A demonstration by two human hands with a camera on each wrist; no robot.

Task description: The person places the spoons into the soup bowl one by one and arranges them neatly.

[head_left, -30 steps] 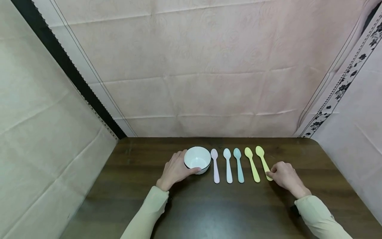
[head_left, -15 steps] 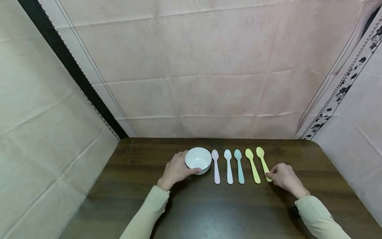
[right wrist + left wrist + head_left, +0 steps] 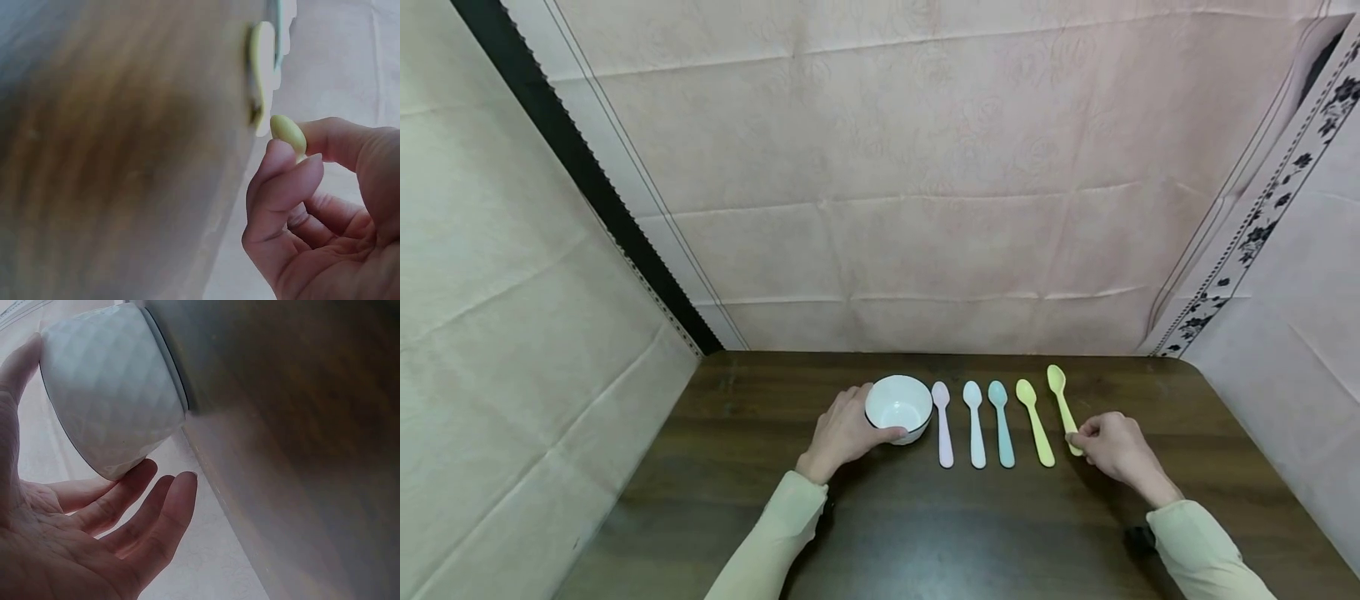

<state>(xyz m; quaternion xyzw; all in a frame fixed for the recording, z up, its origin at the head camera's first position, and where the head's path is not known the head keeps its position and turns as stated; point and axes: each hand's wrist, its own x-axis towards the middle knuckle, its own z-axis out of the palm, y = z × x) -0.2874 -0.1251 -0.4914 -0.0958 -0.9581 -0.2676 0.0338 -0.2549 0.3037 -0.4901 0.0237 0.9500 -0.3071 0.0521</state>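
Note:
A small white bowl (image 3: 898,403) with a dark rim line stands on the brown table, and my left hand (image 3: 842,430) grips its left side between thumb and fingers. Its diamond-patterned outside (image 3: 112,387) fills the upper part of the left wrist view. At the right end of a row of spoons, my right hand (image 3: 1117,451) pinches the handle of a light yellow-green spoon (image 3: 1064,410). In the right wrist view the rounded handle end (image 3: 288,134) sticks out between thumb and fingers.
Left of the pinched spoon lie a second yellow-green spoon (image 3: 1036,427), a blue one (image 3: 1004,429), a white one (image 3: 976,429) and a lilac one (image 3: 943,429) close beside the bowl. Pale cloth (image 3: 940,208) hangs behind the table (image 3: 925,533) and along both sides.
Within my right hand's pinch, the rightmost spoon's head has shifted slightly away from me relative to the other spoons. The left hand keeps its hold on the bowl. The head view has tilted slightly.

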